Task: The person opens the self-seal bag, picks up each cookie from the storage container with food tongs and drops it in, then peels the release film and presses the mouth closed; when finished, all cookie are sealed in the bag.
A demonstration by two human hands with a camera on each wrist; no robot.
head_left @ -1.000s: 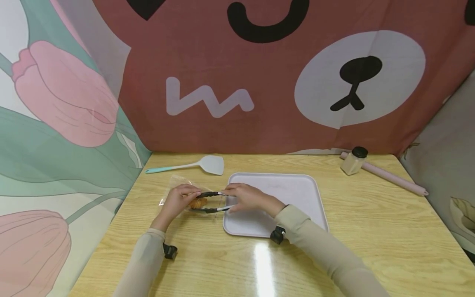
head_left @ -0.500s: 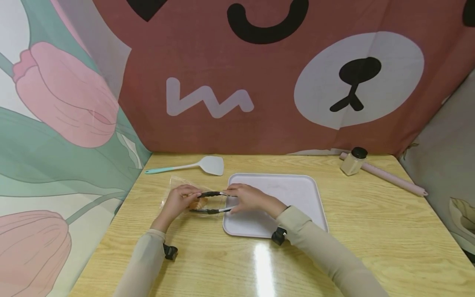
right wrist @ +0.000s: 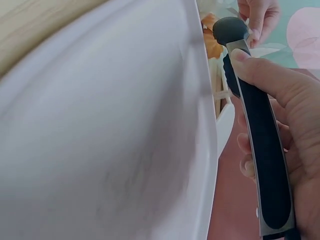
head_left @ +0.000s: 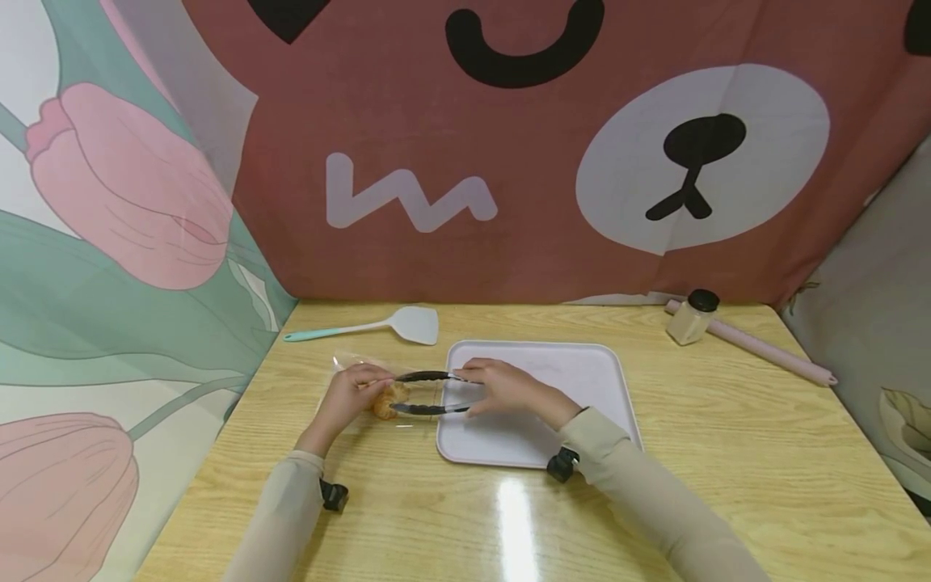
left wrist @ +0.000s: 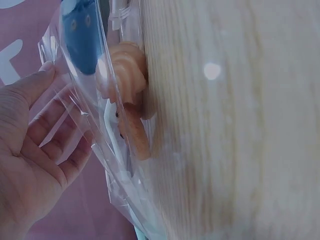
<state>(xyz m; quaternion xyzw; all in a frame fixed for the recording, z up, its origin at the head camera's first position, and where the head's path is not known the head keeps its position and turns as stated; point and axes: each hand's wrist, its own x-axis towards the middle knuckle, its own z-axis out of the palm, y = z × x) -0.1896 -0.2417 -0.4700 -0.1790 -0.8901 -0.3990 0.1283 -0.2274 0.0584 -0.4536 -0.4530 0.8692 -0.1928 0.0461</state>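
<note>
My left hand [head_left: 351, 394] pinches the edge of a clear plastic bag [left wrist: 112, 187]. Inside the bag lie brown breads, among them a swirled roll [left wrist: 125, 75] and a thinner stick-like piece [left wrist: 135, 132]. From the other side, my right hand [head_left: 509, 390] grips a pair of kitchen tongs [right wrist: 262, 135] with dark grips and metal edges. The tongs' arms are spread, and their dark tips reach to the bag's mouth beside the bread. One dark tip [left wrist: 82, 37] shows through the plastic in the left wrist view. Whether the tips touch the bread is unclear.
A pale rectangular tray [head_left: 567, 368] lies under my right hand. Behind the bag rests a white spatula [head_left: 414, 325] with a turquoise handle. At the back right, a black-lidded jar [head_left: 691, 319] stands by a pink rolling pin [head_left: 774, 352]. Printed cloths hang behind.
My right hand and the tongs have shifted slightly right, away from the bag. More of the bread shows between the tips. My left hand has stayed in place.
</note>
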